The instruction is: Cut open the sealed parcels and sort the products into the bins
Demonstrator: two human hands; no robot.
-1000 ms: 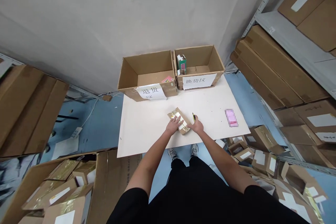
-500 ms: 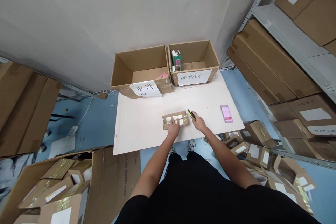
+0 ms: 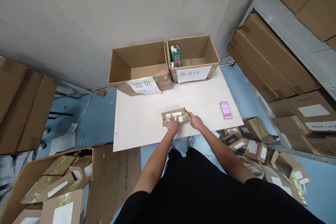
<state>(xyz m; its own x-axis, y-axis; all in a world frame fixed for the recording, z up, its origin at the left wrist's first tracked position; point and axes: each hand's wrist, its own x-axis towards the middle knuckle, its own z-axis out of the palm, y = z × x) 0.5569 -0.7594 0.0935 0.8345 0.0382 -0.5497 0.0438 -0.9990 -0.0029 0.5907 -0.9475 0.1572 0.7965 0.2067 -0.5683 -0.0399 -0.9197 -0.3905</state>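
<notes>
From my remote seat I have the taped parcel on the near half of the table, its long axis running almost straight across from left to right, the right end canted slightly away from the person. I judge that everything turns on that right end: the parcel lies directly to the left of the right grip, which is clenched round a yellow-and-black cutter aimed at the far right corner. I can't tell from up here whether the tip touches the cardboard. The left grip is the nearer of the two, since it rests on the parcel, fingers spread over the top near the middle rather than closed round it. The parcel looks flat and oblong, brown card, with shiny tape at both ends and a white label along the top, its print too small for me to read. Around it I see the pale table, a pixelated pink item well off to the right, and two open cartons at the back edge, the left carton and the right carton, each with a handwritten sign on its front.
</notes>
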